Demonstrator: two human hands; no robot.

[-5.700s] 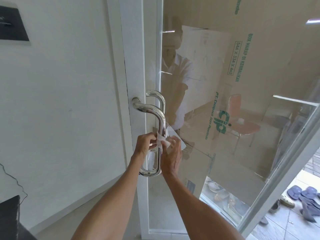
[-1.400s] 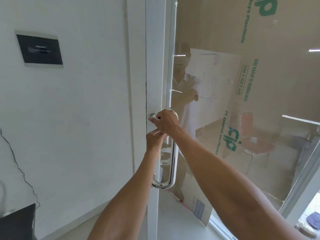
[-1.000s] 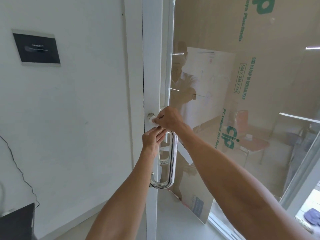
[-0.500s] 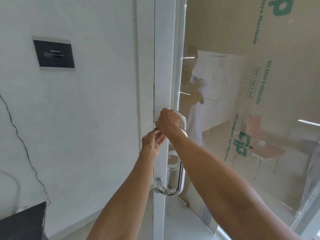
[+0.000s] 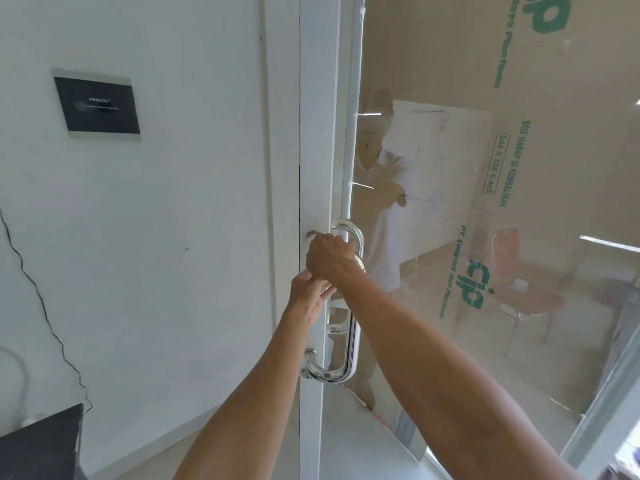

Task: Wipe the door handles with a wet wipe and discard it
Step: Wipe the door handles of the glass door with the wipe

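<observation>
Your right hand (image 5: 329, 254) wraps the handle (image 5: 349, 341) at its top bend, fist closed; wipe hidden, can't tell. Your left hand (image 5: 310, 299) sits just below, fingers loosely curled against the bar. Lower bar bare.

Off to the left there's a small black plaque (image 5: 97, 104) with a silver edge stuck on the white wall (image 5: 156, 237), and a thin black cable (image 5: 41, 299) zigzags down that wall toward some dark object (image 5: 40, 445) in the near-left corner. Through the glass on the right, a big cardboard box (image 5: 519, 168) with green print, plus a red chair (image 5: 523, 292) further back.
</observation>
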